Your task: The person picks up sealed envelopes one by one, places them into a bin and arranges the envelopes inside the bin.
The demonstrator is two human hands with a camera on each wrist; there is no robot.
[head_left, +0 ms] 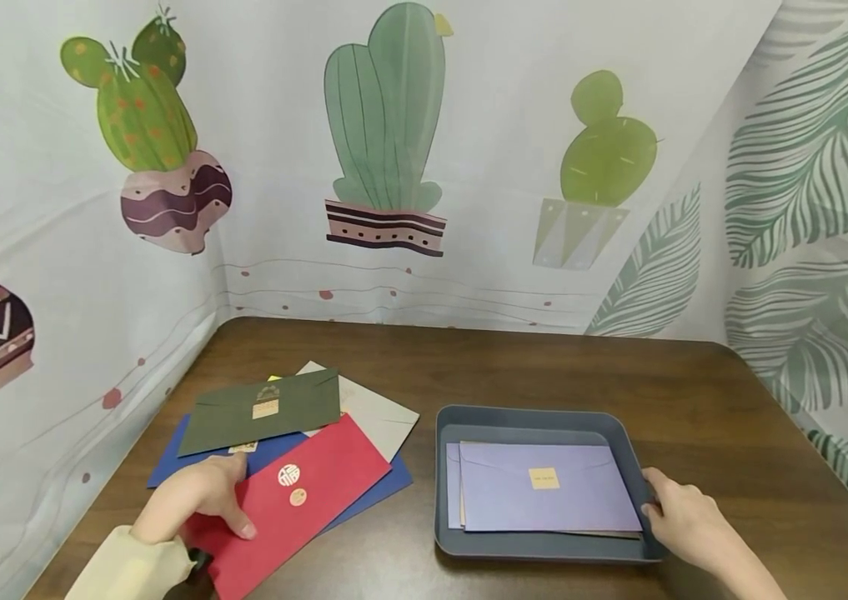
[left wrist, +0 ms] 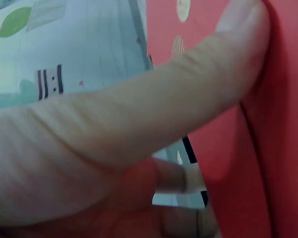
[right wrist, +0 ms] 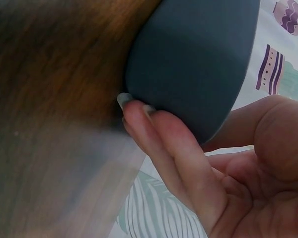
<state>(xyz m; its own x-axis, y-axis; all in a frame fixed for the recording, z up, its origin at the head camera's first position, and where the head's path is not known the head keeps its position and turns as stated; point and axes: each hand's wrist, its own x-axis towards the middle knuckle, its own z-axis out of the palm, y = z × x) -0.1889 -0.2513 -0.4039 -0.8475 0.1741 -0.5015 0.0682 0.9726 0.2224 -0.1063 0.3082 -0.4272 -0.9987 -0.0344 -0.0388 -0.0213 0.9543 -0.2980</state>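
Observation:
My left hand (head_left: 206, 497) pinches the red envelope (head_left: 318, 492) at its left edge. In the left wrist view the thumb (left wrist: 188, 94) lies across its face and the other fingers are partly hidden behind it. Beneath the red envelope is a blue envelope (head_left: 166, 462); a dark green envelope (head_left: 228, 417) and a pale grey envelope (head_left: 386, 412) overlap there too. On the right, my right hand (head_left: 686, 521) grips the right wall of a grey-blue tray (head_left: 529, 417), its fingertips (right wrist: 139, 116) against the outer side. A lilac envelope (head_left: 514, 508) tops a small stack in the tray.
Everything lies on a dark brown wooden table (head_left: 544, 358). A white cloth backdrop (head_left: 499, 283) printed with cacti and leaves hangs along the back and sides. A sliver of yellow paper (head_left: 273, 379) shows behind the green envelope.

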